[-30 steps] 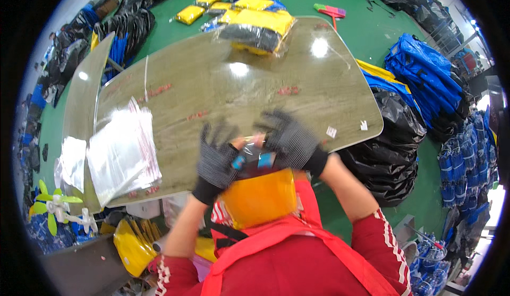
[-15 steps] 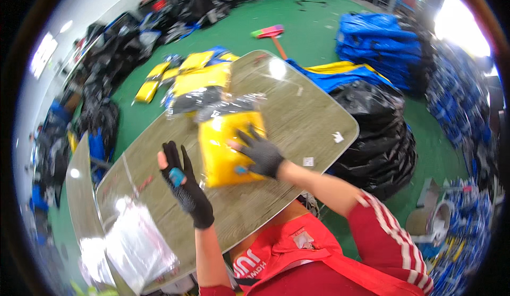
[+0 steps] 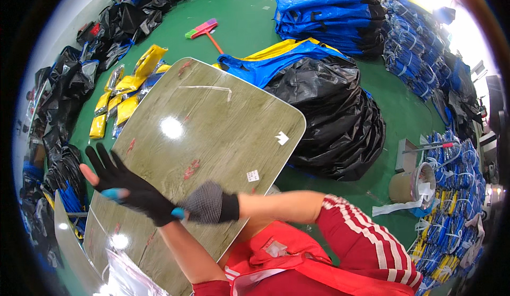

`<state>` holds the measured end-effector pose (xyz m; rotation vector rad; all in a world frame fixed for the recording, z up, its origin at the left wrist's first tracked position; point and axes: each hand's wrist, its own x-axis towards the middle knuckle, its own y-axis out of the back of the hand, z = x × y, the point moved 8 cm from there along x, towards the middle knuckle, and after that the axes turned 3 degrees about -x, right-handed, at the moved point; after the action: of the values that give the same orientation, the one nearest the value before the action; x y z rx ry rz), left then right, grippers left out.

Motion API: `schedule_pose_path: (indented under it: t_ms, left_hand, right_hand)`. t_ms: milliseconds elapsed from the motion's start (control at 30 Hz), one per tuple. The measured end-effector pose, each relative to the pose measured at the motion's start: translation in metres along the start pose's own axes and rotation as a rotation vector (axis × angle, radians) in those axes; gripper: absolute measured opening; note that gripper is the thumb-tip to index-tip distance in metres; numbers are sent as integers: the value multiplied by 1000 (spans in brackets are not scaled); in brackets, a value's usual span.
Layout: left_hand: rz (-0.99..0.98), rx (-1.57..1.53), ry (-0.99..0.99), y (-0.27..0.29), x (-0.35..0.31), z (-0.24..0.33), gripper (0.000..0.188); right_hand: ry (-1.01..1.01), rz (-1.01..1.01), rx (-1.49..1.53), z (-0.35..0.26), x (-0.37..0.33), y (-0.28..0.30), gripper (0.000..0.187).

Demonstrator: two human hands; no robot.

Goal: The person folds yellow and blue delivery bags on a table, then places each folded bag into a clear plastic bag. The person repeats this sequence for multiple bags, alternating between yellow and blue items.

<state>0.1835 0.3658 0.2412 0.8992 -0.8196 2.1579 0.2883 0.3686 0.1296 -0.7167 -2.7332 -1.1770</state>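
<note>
My left hand (image 3: 130, 188), in a black glove with a blue band at the thumb, is raised over the left part of the wood-patterned table (image 3: 234, 128), fingers spread. At its wrist is my right hand (image 3: 210, 203), in a dark grey glove, somewhat blurred. Its fingers are curled and mostly hidden, and its blue-banded thumb presses at the cuff of the left glove. Beyond the table's far left edge lie several yellow packets (image 3: 127, 109) in clear plastic. One yellow packet (image 3: 150, 60) sits tilted above the others.
Clear plastic bags (image 3: 130, 275) lie at the table's near left corner. A large black sack (image 3: 332, 120) stands against its right side. Farther off are a broom (image 3: 202, 28), stacked blue sacks (image 3: 326, 14), a bucket (image 3: 411, 184) and tied blue bundles (image 3: 451, 211).
The yellow packet under my right hand is gone from the tabletop, and yellow packets now lie beyond the far left edge. My right hand has moved to my left wrist. The view has shifted right.
</note>
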Motion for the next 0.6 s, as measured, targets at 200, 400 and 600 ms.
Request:
schedule_pose_path:
  t_ms: [200,400,600]
  left_hand:
    - [-757,888,14,10,-103,-36,59]
    - [-687,1263,503,124,-163,-123,55]
    - [-836,1144,364,87,-195,-86,53]
  right_hand:
    - [-668,469,-457,261,-118,231,34]
    - [-954,217,-1182,384,-187,269,33]
    - [-833,-94,-1240,364,-166,244,45]
